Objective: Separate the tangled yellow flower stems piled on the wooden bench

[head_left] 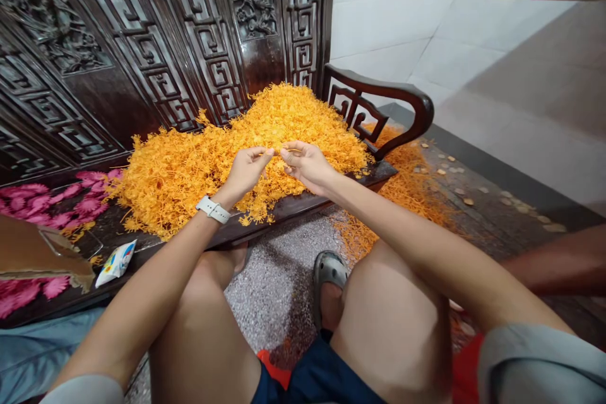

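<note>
Left hand (249, 167), right hand (307, 165) near each other, fingertip grip unclear — can't tell; orange pieces (180, 164) overhang bench (303, 203) — knee (386, 284) bump could spill them.

held piece (277, 151) indistinct, cardboard box (38, 246) cropped left

The head view looks forward and down, near the orange pile (293, 117).

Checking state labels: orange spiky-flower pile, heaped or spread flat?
Heaped: the orange spiky-flower pile bulges up from the dark wooden bench, hiding part of its carved backrest.
</note>
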`<state>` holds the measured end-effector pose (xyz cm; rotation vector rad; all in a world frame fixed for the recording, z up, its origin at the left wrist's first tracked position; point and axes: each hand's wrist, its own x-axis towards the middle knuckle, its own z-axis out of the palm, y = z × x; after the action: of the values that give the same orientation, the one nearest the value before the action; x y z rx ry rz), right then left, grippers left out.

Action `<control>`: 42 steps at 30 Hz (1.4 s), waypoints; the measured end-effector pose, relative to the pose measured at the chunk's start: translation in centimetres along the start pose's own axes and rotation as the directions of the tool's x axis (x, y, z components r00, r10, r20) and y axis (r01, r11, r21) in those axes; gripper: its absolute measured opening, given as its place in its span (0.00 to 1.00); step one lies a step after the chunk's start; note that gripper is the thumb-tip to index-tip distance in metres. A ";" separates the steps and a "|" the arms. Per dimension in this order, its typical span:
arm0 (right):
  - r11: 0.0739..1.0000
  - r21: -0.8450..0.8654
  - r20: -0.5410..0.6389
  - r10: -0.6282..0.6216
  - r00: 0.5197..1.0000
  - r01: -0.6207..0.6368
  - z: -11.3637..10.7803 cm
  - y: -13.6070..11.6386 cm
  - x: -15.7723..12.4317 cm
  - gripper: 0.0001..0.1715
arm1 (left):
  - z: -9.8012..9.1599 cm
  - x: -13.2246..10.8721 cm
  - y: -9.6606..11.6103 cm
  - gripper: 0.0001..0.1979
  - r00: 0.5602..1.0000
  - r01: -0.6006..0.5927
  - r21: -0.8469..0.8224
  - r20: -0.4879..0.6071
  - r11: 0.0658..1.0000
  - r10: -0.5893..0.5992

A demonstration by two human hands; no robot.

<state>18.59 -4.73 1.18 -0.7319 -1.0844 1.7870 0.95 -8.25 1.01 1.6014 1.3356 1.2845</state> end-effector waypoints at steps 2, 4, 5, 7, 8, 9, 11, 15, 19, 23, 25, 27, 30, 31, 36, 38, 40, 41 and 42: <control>1.000 0.016 -0.006 -0.001 1.000 0.002 0.0 0.0 0.1 0.17 | -0.1 0.0 0.1 0.23 0.997 -0.034 0.007 0.065 0.999 0.033; 1.000 0.017 -0.022 0.010 1.000 -0.010 0.0 0.0 0.1 0.17 | -0.2 0.1 0.0 0.26 0.989 -0.071 0.005 0.128 0.997 0.070; 1.000 0.015 -0.029 0.019 0.999 -0.018 0.1 0.1 0.1 0.16 | -0.2 0.1 -0.2 0.26 0.987 -0.082 0.005 0.139 0.997 0.081; 0.999 0.017 -0.035 0.032 0.999 -0.031 0.1 0.1 0.0 0.16 | -0.2 0.1 -0.5 0.26 0.990 -0.088 0.019 0.110 0.996 0.085; 0.999 0.021 -0.034 0.036 0.999 -0.035 0.2 0.1 0.0 0.16 | -0.1 0.1 -0.7 0.26 0.993 -0.087 0.039 0.087 0.995 0.084; 0.999 0.025 -0.032 0.037 0.999 -0.036 0.2 0.1 0.0 0.16 | -0.1 0.1 -0.9 0.26 0.995 -0.084 0.065 0.064 0.994 0.080; 0.999 0.031 -0.034 0.032 0.999 -0.031 0.4 0.1 -0.1 0.16 | 0.1 0.1 -1.1 0.25 0.997 -0.070 0.119 0.019 0.990 0.068; 1.000 0.006 -0.047 0.007 0.999 -0.006 0.3 0.2 0.0 0.15 | 0.1 0.1 -1.2 0.22 0.998 -0.054 0.158 -0.012 0.986 0.057; 0.996 -0.086 -0.008 -0.002 1.000 0.001 -0.2 0.3 0.3 0.13 | 0.3 0.1 -0.9 0.17 0.999 -0.006 -0.009 -0.043 1.000 0.006; 0.947 -0.277 0.186 -0.112 0.976 0.162 1.0 0.6 -0.7 0.10 | 0.6 0.9 -0.9 0.17 0.986 0.082 -0.239 -0.125 0.968 -0.114; 0.888 -0.368 0.388 -0.123 0.913 0.276 2.6 0.5 -2.4 0.08 | 0.1 1.8 -1.2 0.17 0.947 0.137 -0.305 -0.238 0.942 -0.214; 0.848 -0.409 0.615 -0.016 0.788 0.337 4.3 0.0 -4.6 0.06 | -1.4 2.7 -1.8 0.16 0.880 0.183 -0.358 -0.355 0.916 -0.315; 0.843 -0.443 0.865 0.313 0.393 0.304 5.5 -1.7 -6.9 0.07 | -4.3 3.0 -2.8 0.15 0.860 0.167 -0.402 -0.388 0.900 -0.333; 0.848 -0.457 0.884 0.400 0.243 0.267 5.3 -2.4 -6.9 0.09 | -5.1 2.9 -3.1 0.14 0.872 0.159 -0.409 -0.369 0.899 -0.322; 0.986 -0.115 0.641 -0.016 0.767 0.117 1.7 -3.7 -1.3 0.17 | -6.3 1.7 -3.3 0.14 0.893 0.217 -0.353 -0.304 0.910 -0.331; 0.984 -0.074 0.206 -0.144 0.968 0.162 0.3 -3.2 1.5 0.18 | -5.9 1.7 -3.1 0.16 0.905 0.237 -0.290 -0.280 0.927 -0.319; 0.977 -0.174 -0.032 -0.129 0.991 0.121 -0.6 -2.4 3.2 0.21 | -5.5 1.8 -2.8 0.16 0.915 0.229 -0.224 -0.282 0.947 -0.288; 0.967 -0.237 -0.065 -0.113 0.991 0.094 -0.9 -2.0 3.5 0.22 | -5.3 1.9 -2.8 0.17 0.921 0.216 -0.184 -0.287 0.959 -0.262; 0.953 -0.293 -0.058 -0.100 0.993 0.079 -1.0 -1.6 3.6 0.20 | -5.2 1.9 -2.7 0.17 0.931 0.195 -0.137 -0.286 0.971 -0.227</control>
<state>18.43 -0.75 2.03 -0.9010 -1.3259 1.5293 -4.82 -6.17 0.44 1.1848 1.5465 1.4783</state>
